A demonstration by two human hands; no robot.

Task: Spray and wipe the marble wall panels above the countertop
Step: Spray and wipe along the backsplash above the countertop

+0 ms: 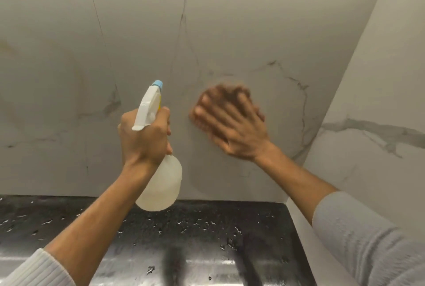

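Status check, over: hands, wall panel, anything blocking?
Left hand grips spray bottle. Right hand flat, pressing brown cloth on marble panel. Nothing in the way; countertop wet.

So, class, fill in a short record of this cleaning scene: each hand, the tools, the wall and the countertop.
left hand: grips the spray bottle, nozzle aimed at the wall
right hand: pressed flat on a brown cloth against the back wall panel; blurred
side wall panel: grey-veined marble, no hand on it
countertop: dark, dotted with droplets
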